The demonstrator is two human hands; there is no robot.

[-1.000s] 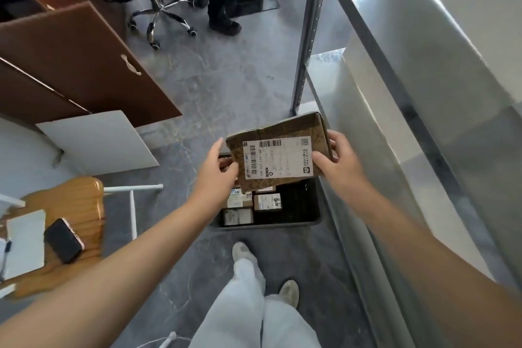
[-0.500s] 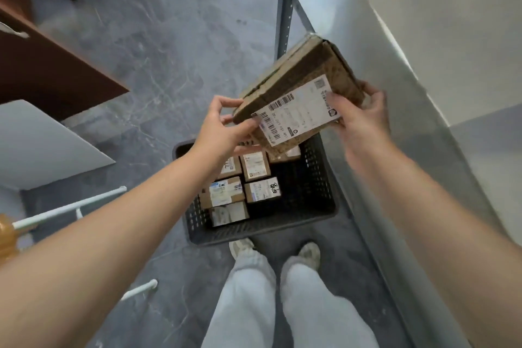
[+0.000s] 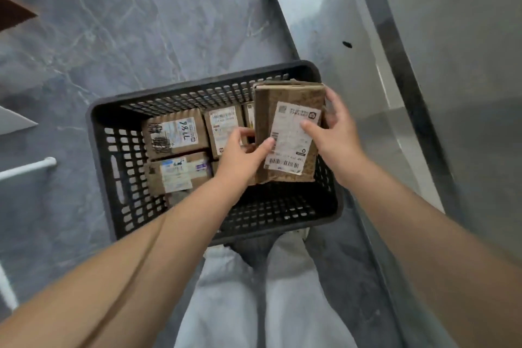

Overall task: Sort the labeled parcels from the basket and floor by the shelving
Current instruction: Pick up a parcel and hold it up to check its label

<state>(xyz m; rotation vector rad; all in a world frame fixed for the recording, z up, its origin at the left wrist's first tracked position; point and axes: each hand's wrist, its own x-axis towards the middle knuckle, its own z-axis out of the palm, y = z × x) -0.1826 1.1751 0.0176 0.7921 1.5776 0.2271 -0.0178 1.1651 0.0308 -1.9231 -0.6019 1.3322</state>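
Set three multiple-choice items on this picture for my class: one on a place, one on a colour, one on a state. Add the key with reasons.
1. Where does the black perforated plastic basket stand?
A on the grey marbled floor beside the metal shelving; B on a shelf; C on a chair.
2. What colour is the label on the held brown cardboard parcel?
A red; B white; C green.
3. How is that parcel held?
A by one hand alone; B not at all; C by the left hand and the right hand.
Key: 1 A, floor shows beside it; 2 B, white paper, dark print; 3 C, both hands grip it.
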